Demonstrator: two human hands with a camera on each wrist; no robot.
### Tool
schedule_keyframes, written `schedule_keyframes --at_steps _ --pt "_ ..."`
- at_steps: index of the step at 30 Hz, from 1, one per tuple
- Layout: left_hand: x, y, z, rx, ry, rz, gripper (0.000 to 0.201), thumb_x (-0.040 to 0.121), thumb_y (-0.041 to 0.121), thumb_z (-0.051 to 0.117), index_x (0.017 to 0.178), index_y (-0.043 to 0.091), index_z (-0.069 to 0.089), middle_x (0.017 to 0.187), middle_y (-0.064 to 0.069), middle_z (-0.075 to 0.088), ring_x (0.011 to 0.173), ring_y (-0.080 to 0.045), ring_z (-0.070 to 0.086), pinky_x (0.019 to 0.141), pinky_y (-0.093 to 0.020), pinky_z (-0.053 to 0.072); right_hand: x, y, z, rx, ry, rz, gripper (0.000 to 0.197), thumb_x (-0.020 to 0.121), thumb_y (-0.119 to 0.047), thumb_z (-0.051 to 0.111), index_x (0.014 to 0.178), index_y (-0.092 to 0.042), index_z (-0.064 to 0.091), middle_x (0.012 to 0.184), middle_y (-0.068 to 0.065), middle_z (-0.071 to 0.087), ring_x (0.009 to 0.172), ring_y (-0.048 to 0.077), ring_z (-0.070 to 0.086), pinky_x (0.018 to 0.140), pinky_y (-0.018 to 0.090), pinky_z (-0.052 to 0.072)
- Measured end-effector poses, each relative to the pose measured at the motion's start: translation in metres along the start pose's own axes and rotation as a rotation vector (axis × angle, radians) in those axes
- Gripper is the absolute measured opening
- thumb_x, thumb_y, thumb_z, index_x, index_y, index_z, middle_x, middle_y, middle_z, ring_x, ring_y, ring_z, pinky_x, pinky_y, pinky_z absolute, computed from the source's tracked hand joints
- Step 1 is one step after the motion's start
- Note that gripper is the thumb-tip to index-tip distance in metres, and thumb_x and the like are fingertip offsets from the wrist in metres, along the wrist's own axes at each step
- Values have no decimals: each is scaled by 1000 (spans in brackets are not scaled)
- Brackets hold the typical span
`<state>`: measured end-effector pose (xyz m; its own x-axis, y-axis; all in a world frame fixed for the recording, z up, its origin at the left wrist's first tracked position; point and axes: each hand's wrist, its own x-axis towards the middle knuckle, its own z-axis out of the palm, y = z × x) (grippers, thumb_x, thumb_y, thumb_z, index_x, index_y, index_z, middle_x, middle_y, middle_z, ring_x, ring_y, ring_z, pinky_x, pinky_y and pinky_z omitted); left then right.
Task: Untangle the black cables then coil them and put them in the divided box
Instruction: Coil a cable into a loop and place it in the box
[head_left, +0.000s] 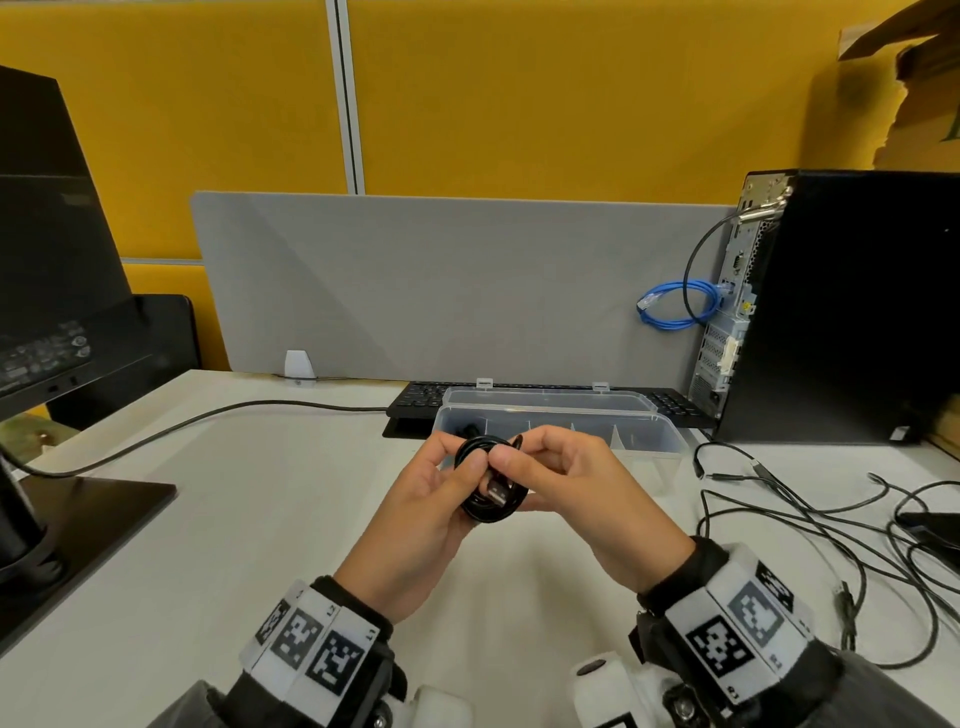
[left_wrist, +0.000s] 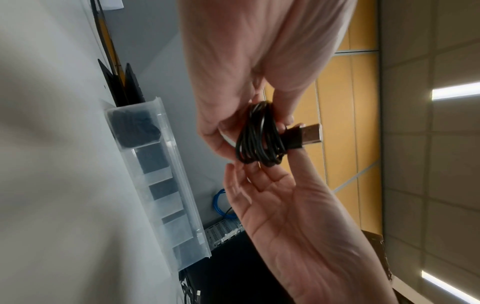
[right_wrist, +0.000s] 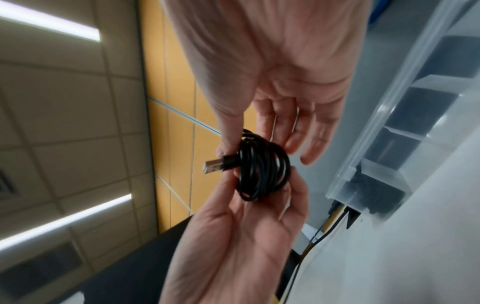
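A black cable wound into a small coil (head_left: 491, 480) is held up over the desk between both hands, its USB plug (head_left: 496, 492) poking out toward me. My left hand (head_left: 447, 483) grips the coil's left side with thumb and fingers. My right hand (head_left: 524, 467) pinches its right side, thumb near the plug. In the wrist views the coil (left_wrist: 259, 139) (right_wrist: 262, 170) sits between the fingertips. The clear divided box (head_left: 649, 441) stands open just behind the hands, with another black coil (head_left: 470, 430) in its leftmost compartment. Loose tangled black cables (head_left: 805, 514) lie at the right.
A monitor (head_left: 52, 260) with its base (head_left: 78, 519) stands at the left, with a black lead (head_left: 208, 418) running across the desk. A keyboard (head_left: 415, 402) lies behind the box, before a grey screen (head_left: 441, 286). A PC tower (head_left: 857, 312) with a blue cable (head_left: 675, 306) is at the right.
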<state>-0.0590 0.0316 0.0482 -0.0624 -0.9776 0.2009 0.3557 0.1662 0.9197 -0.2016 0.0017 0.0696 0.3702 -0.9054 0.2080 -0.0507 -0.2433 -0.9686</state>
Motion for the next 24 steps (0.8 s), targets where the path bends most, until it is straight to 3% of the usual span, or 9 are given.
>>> schedule_keyframes --at_steps 4,7,9,13,17,20,23,24 --pt "2 4 -8 -130 -78 -125 52 83 18 65 123 -8 46 122 -23 58 104 -28 60 87 -38 53 -2 -3 2 -289 65 -136 18 78 -33 70 83 -16 67 84 -3 67 80 5 58 76 30 51" --pt "-1 11 -14 -110 -165 -183 66 62 17 69 119 -8 50 116 -21 61 102 -28 61 84 -38 54 -5 -5 5 -381 66 -213 12 77 -30 71 75 -31 60 87 -2 63 79 7 55 69 22 47" --pt "-2 12 -12 50 -184 -187 60 58 15 74 113 -3 56 106 -15 64 92 -25 61 82 -36 55 -5 -3 8 -400 35 -240 13 77 -29 72 75 -32 60 86 -2 62 78 7 54 67 16 44" --pt "-6 9 -4 398 -167 -135 37 64 3 75 97 -1 59 75 0 62 70 -10 58 62 -21 49 -7 0 11 -470 -4 -259 9 81 -33 66 84 -25 64 85 -6 61 84 5 48 71 9 35" --pt "-6 5 -1 477 -73 -52 32 67 -3 74 94 10 64 72 6 63 70 -9 60 64 -21 48 -8 -2 13 -541 -46 -245 18 86 -39 59 70 -42 50 76 -15 50 84 -2 38 73 6 31" --pt "-6 3 5 511 3 -14 28 67 2 75 91 13 67 70 6 67 66 -7 61 62 -22 51 -7 -2 11 -515 -91 -203 21 88 -40 56 67 -42 51 75 -12 46 82 -1 37 69 11 31" --pt "-5 1 6 497 60 3 20 67 -2 71 80 12 68 70 -1 69 63 -11 64 62 -28 57 -8 -5 11 -454 -84 -222 6 85 -35 62 88 -37 57 81 -10 54 75 3 43 66 12 34" --pt "-5 2 5 490 65 0 17 69 -4 70 76 11 67 68 -2 68 62 -12 64 60 -27 56 -9 -5 11 -418 -60 -247 17 83 -32 65 97 -35 57 80 -9 57 69 4 46 63 12 37"
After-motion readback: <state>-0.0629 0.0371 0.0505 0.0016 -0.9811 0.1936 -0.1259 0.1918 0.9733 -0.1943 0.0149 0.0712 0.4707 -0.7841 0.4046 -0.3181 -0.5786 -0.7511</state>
